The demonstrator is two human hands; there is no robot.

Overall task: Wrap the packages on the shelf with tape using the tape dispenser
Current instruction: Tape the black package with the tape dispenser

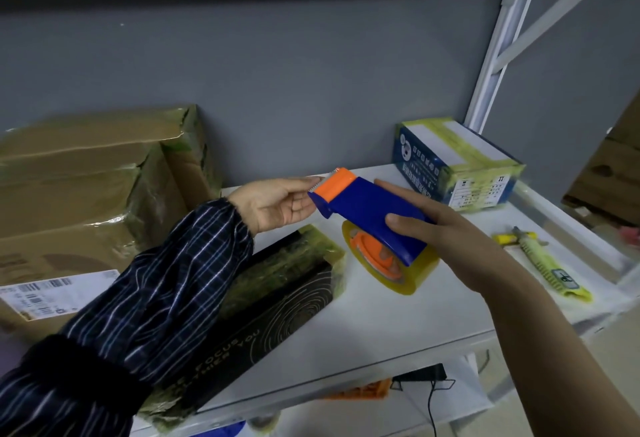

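Your right hand grips the tape dispenser above the shelf, your left hand touches its orange end with straight fingers, and the black box looks only partly taped.

Shelf bears cardboard box, black box, blue box.

The tape dispenser has a deep blue body and an orange head. Its tape roll is clear yellow around an orange hub. The sleeve is dark navy with thin white and light-blue checks. The flat package is black with fine gold rings and gold letters. The big carton is brown with a white label. The shelf is white and the wall is grey.
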